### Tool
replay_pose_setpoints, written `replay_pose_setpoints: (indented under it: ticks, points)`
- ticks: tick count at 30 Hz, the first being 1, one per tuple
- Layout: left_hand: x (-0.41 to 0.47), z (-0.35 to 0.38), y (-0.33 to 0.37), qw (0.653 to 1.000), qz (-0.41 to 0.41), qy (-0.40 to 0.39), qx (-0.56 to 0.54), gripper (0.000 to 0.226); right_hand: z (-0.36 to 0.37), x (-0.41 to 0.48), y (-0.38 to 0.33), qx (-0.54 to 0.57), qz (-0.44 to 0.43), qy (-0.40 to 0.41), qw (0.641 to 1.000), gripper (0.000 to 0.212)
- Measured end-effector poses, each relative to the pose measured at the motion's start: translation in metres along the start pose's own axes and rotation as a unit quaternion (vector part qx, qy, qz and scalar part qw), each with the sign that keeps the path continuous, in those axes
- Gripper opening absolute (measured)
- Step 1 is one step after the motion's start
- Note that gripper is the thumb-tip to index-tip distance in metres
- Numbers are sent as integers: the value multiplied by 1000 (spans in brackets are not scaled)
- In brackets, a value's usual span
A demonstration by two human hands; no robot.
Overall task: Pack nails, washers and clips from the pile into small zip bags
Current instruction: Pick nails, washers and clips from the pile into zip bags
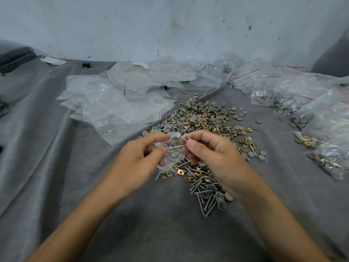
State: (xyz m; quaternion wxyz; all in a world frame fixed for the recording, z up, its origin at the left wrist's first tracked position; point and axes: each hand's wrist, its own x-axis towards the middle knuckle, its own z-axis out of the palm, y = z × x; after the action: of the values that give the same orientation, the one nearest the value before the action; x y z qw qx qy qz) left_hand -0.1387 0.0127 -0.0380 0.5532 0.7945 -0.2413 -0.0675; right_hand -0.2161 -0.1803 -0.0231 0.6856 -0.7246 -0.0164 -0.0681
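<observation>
Grey cloth. Left hand grips a small bag; right hand pinches nails at its mouth. Filled bags lie right of the pile, empty bags left; the pile looks large, so most is unpacked.

Grey cloth, maybe felt: pile, zip bags
</observation>
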Motion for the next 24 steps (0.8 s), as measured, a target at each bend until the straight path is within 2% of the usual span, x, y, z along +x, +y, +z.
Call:
replay_pose_setpoints:
  ticks: [24]
  points:
    - [0, -3, 4, 999, -29, -1, -37, 30, -1, 1, 1, -5, -12, 25, 1000, 16]
